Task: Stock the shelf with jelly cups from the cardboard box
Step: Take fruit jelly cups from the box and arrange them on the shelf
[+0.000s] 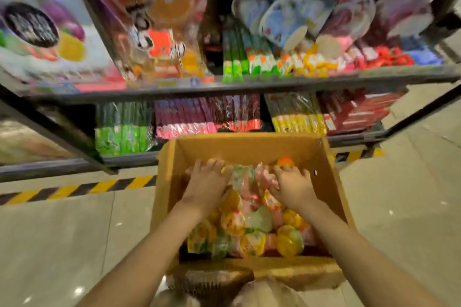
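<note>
Glossy jelly cups (252, 222), rounded, in yellow, pink, green and orange, lie heaped in the open cardboard box (249, 146) on the floor before the shelf (224, 87); left hand (208, 183) lies palm down on the heap, fingers spread and nearly straight; right hand (291, 185) has fingers curled into the cups, but whether it grips one I cannot tell; both arms reach straight down.

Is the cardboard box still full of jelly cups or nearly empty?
Fairly full: jelly cups pile across the cardboard box, hiding its bottom.
</note>
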